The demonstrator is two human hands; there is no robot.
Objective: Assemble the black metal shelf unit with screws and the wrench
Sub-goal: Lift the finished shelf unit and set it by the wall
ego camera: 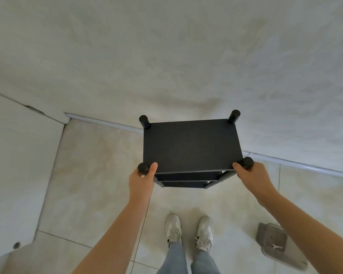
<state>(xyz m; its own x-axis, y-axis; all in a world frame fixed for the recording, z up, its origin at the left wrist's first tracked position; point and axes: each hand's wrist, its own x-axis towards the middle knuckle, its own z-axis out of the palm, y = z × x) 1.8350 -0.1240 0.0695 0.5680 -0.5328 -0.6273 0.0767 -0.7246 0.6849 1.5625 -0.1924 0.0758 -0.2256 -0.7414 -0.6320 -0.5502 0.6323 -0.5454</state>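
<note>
The black metal shelf unit (190,145) stands upright on the tiled floor close to the wall, seen from above, with lower shelves showing under its top board. Black round posts stick up at its corners. My left hand (142,179) grips the near left post. My right hand (252,175) grips the near right post. A small silver wrench (276,246) lies on a grey plastic-wrapped block (271,237) on the floor at the lower right, under my right forearm.
A pale plastered wall (186,56) rises behind the shelf, with a white skirting strip (305,167) along its foot. A wall corner juts out at the left (18,175). My two feet in white sneakers (190,232) stand just behind the shelf.
</note>
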